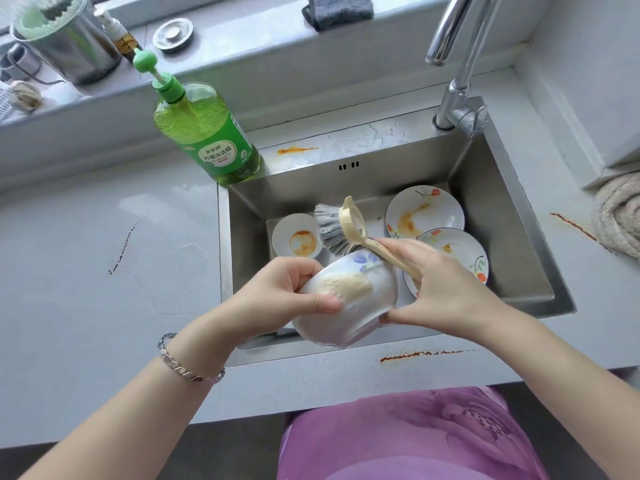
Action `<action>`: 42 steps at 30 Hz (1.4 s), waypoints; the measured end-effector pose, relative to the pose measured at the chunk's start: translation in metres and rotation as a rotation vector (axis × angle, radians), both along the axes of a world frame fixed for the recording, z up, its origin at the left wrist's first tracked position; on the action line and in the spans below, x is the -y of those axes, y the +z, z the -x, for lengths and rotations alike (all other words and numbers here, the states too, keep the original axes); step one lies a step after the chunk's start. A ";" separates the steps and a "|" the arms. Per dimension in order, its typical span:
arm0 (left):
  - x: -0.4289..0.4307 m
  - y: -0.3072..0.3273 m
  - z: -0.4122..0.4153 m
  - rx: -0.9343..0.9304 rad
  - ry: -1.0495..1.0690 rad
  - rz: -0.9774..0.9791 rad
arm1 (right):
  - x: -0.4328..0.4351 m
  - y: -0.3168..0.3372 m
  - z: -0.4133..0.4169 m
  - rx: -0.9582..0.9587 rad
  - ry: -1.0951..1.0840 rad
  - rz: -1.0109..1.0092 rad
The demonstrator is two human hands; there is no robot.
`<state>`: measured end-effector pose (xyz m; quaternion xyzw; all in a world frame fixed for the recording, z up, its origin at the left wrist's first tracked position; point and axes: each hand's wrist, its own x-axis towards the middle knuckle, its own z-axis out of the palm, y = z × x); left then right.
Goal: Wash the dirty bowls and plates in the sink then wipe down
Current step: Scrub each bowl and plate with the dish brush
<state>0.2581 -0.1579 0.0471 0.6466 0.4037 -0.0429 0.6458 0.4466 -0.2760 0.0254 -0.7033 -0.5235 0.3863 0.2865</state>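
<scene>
Looking down on a steel sink (485, 202) set in a grey counter (104, 271). The left hand (287, 296) grips a white bowl (349, 313), held on its side above the sink's near edge, with a beige smear on its outer wall. The right hand (446, 289) grasps the cream handle of a dish brush (334, 228). Its grey bristles are just above the bowl, and the thumb touches the bowl's base.

In the sink lie 3 orange-stained pieces: a small dish (298, 237) at left, a far plate (426, 209) at right, and a near plate (460, 251) partly behind the right hand.

A green soap bottle (207, 133) stands at the sink's back left corner.
</scene>
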 end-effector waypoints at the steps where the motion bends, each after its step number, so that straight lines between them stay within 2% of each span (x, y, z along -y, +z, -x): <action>1: 0.001 -0.002 0.002 0.008 0.033 -0.004 | 0.001 0.003 -0.005 0.000 -0.027 0.013; 4: 0.006 -0.008 0.007 0.011 0.182 -0.004 | 0.011 0.009 -0.021 0.013 -0.141 -0.058; 6: 0.010 -0.013 0.009 -0.021 0.256 -0.047 | 0.020 0.012 -0.012 0.094 -0.083 -0.066; 9: 0.014 -0.016 0.010 -0.049 0.282 -0.139 | 0.034 0.010 0.022 0.247 0.082 -0.180; 11: 0.016 -0.014 0.011 -0.032 0.286 -0.157 | 0.026 0.005 0.018 0.271 0.010 -0.131; 14: 0.022 -0.009 0.014 0.004 0.264 -0.161 | 0.018 -0.007 -0.005 0.266 -0.081 0.053; 19: 0.022 -0.006 0.016 0.038 0.261 -0.180 | 0.031 0.017 0.021 0.115 0.016 -0.114; 23: 0.020 0.000 0.020 0.104 0.258 -0.103 | 0.020 -0.004 -0.007 0.065 -0.101 0.078; 27: 0.013 0.002 0.023 0.139 0.290 -0.103 | 0.030 0.026 0.017 -0.027 0.022 -0.113; 29: 0.012 0.001 0.023 0.153 0.315 -0.107 | 0.029 0.026 0.021 0.011 0.042 -0.156; 33: 0.014 0.001 0.024 0.154 0.331 -0.105 | 0.021 0.004 0.001 0.065 -0.080 -0.043; 37: 0.016 0.000 0.028 0.179 0.328 -0.081 | 0.028 0.025 0.019 0.076 0.057 -0.147; 42: 0.017 0.000 0.030 0.159 0.291 -0.054 | 0.023 0.012 0.003 0.165 -0.043 -0.064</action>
